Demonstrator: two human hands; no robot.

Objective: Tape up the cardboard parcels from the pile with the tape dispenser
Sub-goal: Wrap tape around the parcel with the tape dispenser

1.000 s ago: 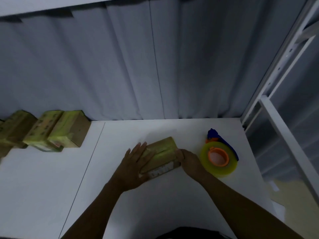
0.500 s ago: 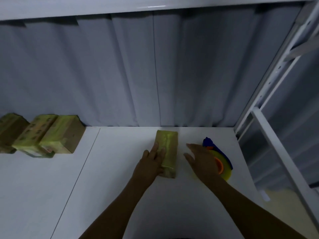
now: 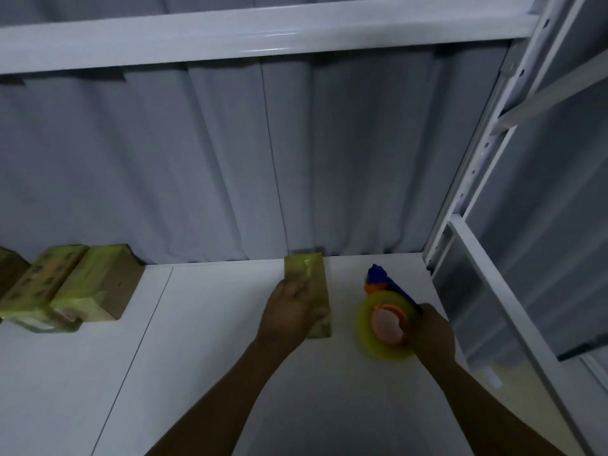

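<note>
In the last second the parcel (image 3: 311,274) had been turned end-on and slid to the far edge of the table (image 3: 214,357). The left hand (image 3: 289,311) gripped its near end. The right hand (image 3: 431,334), open and reaching a moment earlier, had closed round the handle of the dispenser (image 3: 388,327), just right of the parcel. Its roll was blurred. Taping seemed ready to begin. The pile (image 3: 82,291) sat far left.

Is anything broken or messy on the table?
Nothing looks broken or spilled. The parcel lies flat under the left hand, the right hand grips the tape dispenser beside it, and the other parcels sit side by side at the left. The dispenser only looks smeary because the picture is blurred there.
</note>
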